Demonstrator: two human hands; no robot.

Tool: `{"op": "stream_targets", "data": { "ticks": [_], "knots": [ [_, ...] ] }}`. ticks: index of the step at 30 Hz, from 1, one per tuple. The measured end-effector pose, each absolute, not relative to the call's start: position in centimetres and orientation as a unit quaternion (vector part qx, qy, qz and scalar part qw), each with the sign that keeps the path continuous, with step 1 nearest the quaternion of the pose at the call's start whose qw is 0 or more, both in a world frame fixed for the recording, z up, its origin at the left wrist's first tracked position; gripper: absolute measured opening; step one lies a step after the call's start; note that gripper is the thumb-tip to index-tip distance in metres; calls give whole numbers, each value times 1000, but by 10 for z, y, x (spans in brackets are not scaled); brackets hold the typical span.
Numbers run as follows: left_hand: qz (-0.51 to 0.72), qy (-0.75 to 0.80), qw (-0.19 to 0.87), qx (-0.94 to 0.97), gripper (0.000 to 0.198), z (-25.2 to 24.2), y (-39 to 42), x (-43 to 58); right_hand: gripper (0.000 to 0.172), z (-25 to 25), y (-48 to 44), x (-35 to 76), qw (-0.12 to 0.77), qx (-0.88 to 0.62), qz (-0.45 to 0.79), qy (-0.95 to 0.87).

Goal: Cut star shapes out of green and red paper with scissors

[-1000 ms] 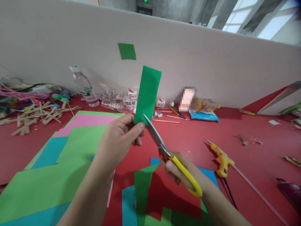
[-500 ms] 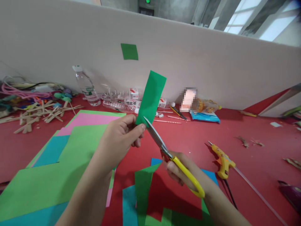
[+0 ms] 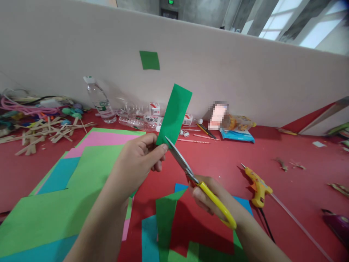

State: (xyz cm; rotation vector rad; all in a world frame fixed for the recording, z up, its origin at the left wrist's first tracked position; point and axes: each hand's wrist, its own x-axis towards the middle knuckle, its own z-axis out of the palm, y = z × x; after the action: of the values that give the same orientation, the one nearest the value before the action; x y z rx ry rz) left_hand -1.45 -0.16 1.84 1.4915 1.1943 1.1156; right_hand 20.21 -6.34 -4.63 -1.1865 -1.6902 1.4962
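Between its thumb and fingers, my left hand pinches the lower end of a green paper strip, which stands up at a slight tilt. My right hand is closed round a pair of scissors with yellow handles. The metal blades point up and left and lie at the strip's lower end, close to my left thumb. One blade shows in front of the paper. Part of the grip is hidden by the right fingers.
Coloured sheets cover the left of the red table, with green and blue paper pieces in front. A yellow glue gun lies right. Along the white partition are a water bottle, wooden sticks and a blue packet.
The strip's top has dipped slightly, and the scissor tip shows a little further left across the paper. Both hands keep their grips.
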Motion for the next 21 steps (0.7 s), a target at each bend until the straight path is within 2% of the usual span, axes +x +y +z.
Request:
{"op": "stream_targets", "data": {
  "ticks": [14, 18, 21],
  "knots": [
    [442, 486, 445, 608, 22, 16, 0, -15, 65, -47, -62, 203, 289, -461, 546, -637],
    [487, 481, 414, 600, 18, 14, 3, -16, 65, -49, -60, 206, 279, -459, 550, -640],
    [513, 476, 428, 572, 14, 11, 4, -17, 64, -50, -59, 208, 286, -436, 564, -640]
  ]
}}
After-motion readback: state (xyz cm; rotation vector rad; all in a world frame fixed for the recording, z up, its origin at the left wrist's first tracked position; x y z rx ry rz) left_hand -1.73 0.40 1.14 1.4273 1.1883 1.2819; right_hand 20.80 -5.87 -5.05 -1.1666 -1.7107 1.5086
